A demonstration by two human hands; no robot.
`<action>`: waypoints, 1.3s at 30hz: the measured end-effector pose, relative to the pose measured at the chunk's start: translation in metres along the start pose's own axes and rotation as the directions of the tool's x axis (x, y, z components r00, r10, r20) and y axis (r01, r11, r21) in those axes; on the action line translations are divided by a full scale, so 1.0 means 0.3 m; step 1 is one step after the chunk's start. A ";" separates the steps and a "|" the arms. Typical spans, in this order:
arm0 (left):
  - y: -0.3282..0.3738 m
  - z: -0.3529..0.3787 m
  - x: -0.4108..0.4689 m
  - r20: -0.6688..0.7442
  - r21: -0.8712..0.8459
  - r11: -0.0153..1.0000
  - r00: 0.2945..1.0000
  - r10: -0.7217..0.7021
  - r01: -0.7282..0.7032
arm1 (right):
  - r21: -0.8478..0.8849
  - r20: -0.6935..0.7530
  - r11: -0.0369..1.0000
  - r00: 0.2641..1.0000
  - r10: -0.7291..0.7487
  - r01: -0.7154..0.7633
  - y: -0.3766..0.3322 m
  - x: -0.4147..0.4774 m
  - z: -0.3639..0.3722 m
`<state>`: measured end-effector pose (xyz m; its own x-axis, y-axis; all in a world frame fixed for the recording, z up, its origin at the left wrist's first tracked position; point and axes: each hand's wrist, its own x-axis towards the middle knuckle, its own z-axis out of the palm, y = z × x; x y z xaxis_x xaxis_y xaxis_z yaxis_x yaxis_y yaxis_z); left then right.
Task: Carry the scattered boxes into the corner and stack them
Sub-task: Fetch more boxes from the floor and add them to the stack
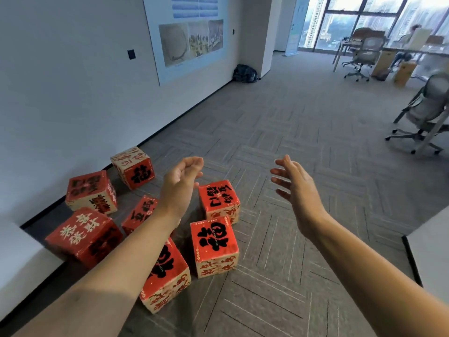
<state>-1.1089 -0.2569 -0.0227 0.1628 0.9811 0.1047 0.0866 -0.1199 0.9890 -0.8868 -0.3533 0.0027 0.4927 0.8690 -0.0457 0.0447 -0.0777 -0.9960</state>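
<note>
Several red and tan cube boxes with black and tan characters lie scattered on the grey carpet by the white wall at lower left. One box is farthest back, another box sits just right of my left wrist, and a third box lies in front of it. My left hand hovers above the boxes with fingers loosely curled and holds nothing. My right hand is held out over bare carpet to the right, fingers spread, empty. My left forearm hides parts of two boxes.
A white wall with a black baseboard runs along the left. A dark bag lies at a far wall corner. Office chairs and desks stand at the right. A white surface edge juts in at lower right.
</note>
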 end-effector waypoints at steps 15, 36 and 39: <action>-0.319 0.081 0.980 -0.338 -0.047 0.993 0.934 -0.114 0.104 | -0.113 0.304 0.994 0.952 0.043 -0.009 0.052 1.220 0.351; -0.821 0.314 0.992 -0.887 -0.328 0.874 0.202 -0.415 0.359 | -0.267 0.926 0.954 0.311 0.216 0.134 0.581 1.916 0.951; -0.984 0.468 0.899 -0.870 -0.440 0.830 0.066 -0.489 0.342 | -0.333 0.926 0.927 0.245 0.287 0.172 0.774 1.914 0.926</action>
<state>-0.9526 0.0217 -0.3010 -0.8867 0.2556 -0.3853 -0.3051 0.3027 0.9029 -0.8350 0.2633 -0.2763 -0.6712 0.6433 -0.3683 0.4152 -0.0854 -0.9057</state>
